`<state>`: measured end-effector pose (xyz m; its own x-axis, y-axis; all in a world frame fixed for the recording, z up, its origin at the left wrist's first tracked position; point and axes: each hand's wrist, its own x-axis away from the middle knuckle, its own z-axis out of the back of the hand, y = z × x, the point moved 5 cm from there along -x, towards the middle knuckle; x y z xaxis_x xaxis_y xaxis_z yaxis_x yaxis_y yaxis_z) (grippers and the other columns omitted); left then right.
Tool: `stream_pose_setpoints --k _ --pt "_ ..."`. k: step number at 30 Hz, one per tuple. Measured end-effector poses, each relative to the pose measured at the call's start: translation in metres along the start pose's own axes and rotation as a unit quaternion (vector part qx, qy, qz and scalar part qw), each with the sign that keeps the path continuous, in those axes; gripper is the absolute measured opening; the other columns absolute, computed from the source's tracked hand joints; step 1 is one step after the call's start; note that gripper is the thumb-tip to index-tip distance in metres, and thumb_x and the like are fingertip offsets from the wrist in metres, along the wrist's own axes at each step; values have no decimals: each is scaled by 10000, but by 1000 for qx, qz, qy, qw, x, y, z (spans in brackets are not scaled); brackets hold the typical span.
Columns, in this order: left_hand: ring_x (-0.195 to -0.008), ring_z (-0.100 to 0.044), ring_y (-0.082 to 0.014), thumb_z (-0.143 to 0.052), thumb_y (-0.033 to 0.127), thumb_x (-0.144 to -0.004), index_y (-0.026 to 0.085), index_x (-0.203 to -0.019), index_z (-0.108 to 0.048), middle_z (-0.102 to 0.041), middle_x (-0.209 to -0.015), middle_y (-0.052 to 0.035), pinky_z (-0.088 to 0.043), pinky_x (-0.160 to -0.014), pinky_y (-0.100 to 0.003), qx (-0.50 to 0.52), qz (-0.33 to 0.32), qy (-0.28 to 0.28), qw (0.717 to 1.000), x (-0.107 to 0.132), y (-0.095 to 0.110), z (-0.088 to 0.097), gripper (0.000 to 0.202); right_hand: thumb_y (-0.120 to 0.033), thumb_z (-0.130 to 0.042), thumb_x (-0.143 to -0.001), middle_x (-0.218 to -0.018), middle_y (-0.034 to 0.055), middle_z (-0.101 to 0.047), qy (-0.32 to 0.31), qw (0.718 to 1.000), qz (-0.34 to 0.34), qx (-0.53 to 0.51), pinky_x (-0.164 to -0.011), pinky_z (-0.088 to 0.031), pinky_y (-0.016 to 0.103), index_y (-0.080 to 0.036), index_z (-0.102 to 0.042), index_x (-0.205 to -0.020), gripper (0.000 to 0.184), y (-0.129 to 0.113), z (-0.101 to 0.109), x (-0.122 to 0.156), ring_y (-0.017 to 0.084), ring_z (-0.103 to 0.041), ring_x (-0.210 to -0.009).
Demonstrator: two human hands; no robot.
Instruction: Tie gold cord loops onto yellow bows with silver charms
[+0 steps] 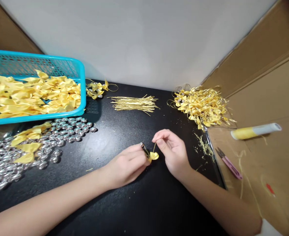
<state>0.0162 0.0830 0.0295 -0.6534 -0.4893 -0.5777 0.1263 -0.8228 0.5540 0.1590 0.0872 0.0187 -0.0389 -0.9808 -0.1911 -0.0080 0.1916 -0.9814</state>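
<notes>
And right here, low over the middle of the black table (102, 205), the left hand (128, 165) has a small yellow bow (154, 156) gripped at its fingertips while the right hand (173, 152), thumb against finger, pinches a thin gold cord (154, 147) above it, loose gold strands (134, 103) lying just beyond!

satiny cloth ribbon bow (154, 156) in the near middle, shiny metallic-looking gold ties (134, 103) at far centre, mirror-glossy silver beads (5, 164) at left, smooth plastic basket (82, 88) at far left, slightly glossy black tabletop (129, 127), matt brown cardboard (269, 98) at right
</notes>
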Motion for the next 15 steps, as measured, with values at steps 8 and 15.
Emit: stream_pose_setpoints --k 8,15 --pt "-704 -616 -129 -610 68 -864 160 -1027 -658 -715 -792 -33 -504 -649 -227 40 108 23 993 -4 -12 6 194 -356 -641 -888 -805 -9 -674 29 997 16 -67 -596 -521 267 -245 -593 -850 127 -29 30 -25 116 -609 -645" --pt "-725 -640 -139 -624 87 -864 164 -934 -712 -739 -789 -39 -512 -670 -252 77 131 42 988 -4 -21 8 137 -438 -632 -893 -758 -18 -699 110 990 89 14 -574 -504 286 -265 -516 -848 214 -60 58 -39 130 -620 -619"
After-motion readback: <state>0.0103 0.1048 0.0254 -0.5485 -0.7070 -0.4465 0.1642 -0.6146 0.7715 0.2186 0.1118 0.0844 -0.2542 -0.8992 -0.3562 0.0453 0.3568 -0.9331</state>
